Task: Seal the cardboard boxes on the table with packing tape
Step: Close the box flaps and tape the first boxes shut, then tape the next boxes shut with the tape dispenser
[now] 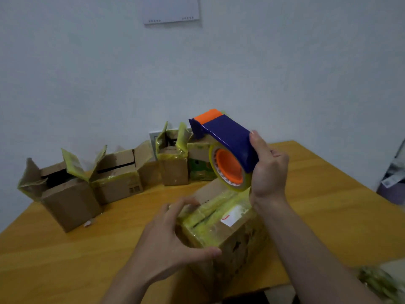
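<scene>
Looking down from the head view, my left hand is curled round the near left corner of the box in front of me. The fingers lie over its top edge and the thumb is against the near side, so it grips the cardboard and pins it to the table. My right hand is wrapped round the back of the tape dispenser, holding it raised and tilted above the far end of the box, with the roll of tape low at the box's far edge. A strip seems to run from the roll down to the lid, though I cannot tell whether it is stuck there. The lid already carries yellowish tape along its seam. To do this pass well, I judge I should press down with the left hand so the box cannot slide, bring the dispenser low and flat to the lid, pull one straight line along the seam, and carry the strip over the edge before tearing it on the blade. Several open boxes stand well apart at the back of the table, flaps up, not yet sealed.
</scene>
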